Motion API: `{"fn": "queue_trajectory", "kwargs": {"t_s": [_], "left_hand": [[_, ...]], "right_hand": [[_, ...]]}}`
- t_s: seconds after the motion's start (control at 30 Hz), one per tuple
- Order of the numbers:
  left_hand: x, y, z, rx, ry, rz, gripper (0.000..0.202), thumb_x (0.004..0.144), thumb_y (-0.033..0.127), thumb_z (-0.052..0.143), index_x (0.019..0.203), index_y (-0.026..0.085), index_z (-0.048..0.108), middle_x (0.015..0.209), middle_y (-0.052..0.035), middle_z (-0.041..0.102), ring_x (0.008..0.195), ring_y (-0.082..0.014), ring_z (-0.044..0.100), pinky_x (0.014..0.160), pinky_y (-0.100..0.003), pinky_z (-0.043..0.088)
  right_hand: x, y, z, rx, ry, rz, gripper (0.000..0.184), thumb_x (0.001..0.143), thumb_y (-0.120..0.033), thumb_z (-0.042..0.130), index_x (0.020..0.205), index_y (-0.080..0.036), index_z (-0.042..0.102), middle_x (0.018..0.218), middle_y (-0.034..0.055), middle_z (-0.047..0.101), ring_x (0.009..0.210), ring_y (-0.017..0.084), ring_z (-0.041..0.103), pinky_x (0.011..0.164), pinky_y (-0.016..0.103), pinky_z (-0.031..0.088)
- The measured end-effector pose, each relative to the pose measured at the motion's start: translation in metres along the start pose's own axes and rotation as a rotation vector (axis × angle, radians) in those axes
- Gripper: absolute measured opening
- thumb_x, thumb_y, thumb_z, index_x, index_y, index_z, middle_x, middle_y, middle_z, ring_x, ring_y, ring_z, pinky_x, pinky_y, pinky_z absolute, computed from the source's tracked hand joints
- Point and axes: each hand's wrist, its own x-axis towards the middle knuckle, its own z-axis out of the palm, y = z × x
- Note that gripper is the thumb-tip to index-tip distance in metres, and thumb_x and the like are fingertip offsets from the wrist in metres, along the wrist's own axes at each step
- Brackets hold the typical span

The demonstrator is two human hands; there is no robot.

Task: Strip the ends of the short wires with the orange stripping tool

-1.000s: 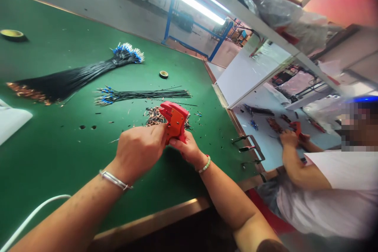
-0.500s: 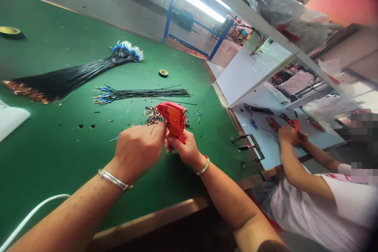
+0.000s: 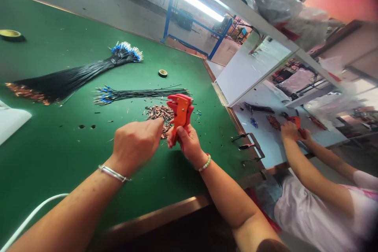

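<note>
- Orange-red wire stripper (image 3: 180, 110), raised above the table, long axis tilted steeply, head end pointing up and away from the person, leaning slightly right, over the far side of the scrap pile.
- Right hand (image 3: 186, 141), clenched firmly around the stripper's handle, its forearm rising from the lower right, with a green bead bracelet (image 3: 205, 163) at the wrist.
- Left hand (image 3: 136, 143), knuckles up and fingers curled, just beside the stripper; it may pinch something, but the fingers hide whether it does. Its forearm comes from the lower left, wearing a silver bangle (image 3: 114, 173).
- Green work mat (image 3: 59, 145) runs well out to the left of the hands; its wooden front edge (image 3: 153, 208) lies below them, well apart. A white cable (image 3: 35, 214) crosses the near corner.
- Copper wire scraps (image 3: 156, 113) lie heaped just under the stripper.
- Black wire bundles with blue terminals (image 3: 73, 71) lie beyond, with a roll of tape (image 3: 162, 73) nearby.
- Co-worker's hands (image 3: 291, 130), at the neighbouring bench to the right, work around a red tool (image 3: 295, 121).
</note>
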Motion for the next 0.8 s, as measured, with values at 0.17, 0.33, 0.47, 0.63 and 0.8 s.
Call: {"fn": "queue_trajectory", "kwargs": {"t_s": [0.17, 0.33, 0.47, 0.63, 0.8], "left_hand": [[0.005, -0.02, 0.0, -0.12, -0.006, -0.177, 0.03, 0.105, 0.031, 0.05, 0.115, 0.024, 0.077, 0.089, -0.0054, 0.075, 0.071, -0.0198, 0.062, 0.065, -0.033, 0.04], [0.009, -0.031, -0.001, -0.341, -0.047, -0.251, 0.028, 0.105, 0.035, 0.052, 0.114, 0.025, 0.076, 0.082, -0.0024, 0.056, 0.071, -0.0171, 0.053, 0.066, -0.032, 0.043], [0.011, -0.027, -0.002, -0.432, -0.02, -0.283, 0.022, 0.104, 0.03, 0.054, 0.112, 0.023, 0.074, 0.083, -0.0013, 0.057, 0.071, -0.0146, 0.055, 0.067, -0.03, 0.046], [0.013, -0.022, -0.007, -0.444, -0.024, -0.334, 0.016, 0.103, 0.027, 0.054, 0.104, 0.024, 0.069, 0.081, -0.0011, 0.062, 0.067, -0.0137, 0.054, 0.066, -0.031, 0.046], [0.014, -0.02, -0.007, -0.466, 0.02, -0.267, 0.013, 0.1, 0.027, 0.059, 0.098, 0.022, 0.071, 0.079, 0.0009, 0.06, 0.064, -0.0112, 0.052, 0.061, -0.027, 0.044]], "right_hand": [[0.006, -0.025, -0.02, 0.144, -0.028, -0.017, 0.05, 0.083, -0.052, 0.084, 0.115, -0.024, 0.059, 0.098, 0.0024, 0.068, 0.089, 0.02, 0.07, 0.089, 0.04, 0.061], [0.001, -0.035, -0.026, 0.226, -0.163, 0.12, 0.055, 0.081, -0.041, 0.085, 0.126, -0.023, 0.061, 0.101, 0.0041, 0.068, 0.095, 0.023, 0.069, 0.093, 0.051, 0.063], [-0.002, -0.029, -0.023, 0.295, -0.318, 0.197, 0.052, 0.081, -0.036, 0.085, 0.127, -0.019, 0.065, 0.1, 0.0049, 0.069, 0.093, 0.022, 0.07, 0.092, 0.05, 0.064], [-0.004, -0.024, -0.023, 0.318, -0.376, 0.256, 0.059, 0.083, -0.03, 0.085, 0.137, -0.018, 0.064, 0.11, 0.0073, 0.072, 0.098, 0.023, 0.072, 0.095, 0.05, 0.063], [-0.005, -0.024, -0.024, 0.271, -0.41, 0.301, 0.068, 0.079, -0.032, 0.089, 0.14, -0.017, 0.062, 0.108, 0.0075, 0.074, 0.098, 0.024, 0.075, 0.096, 0.049, 0.062]]}}
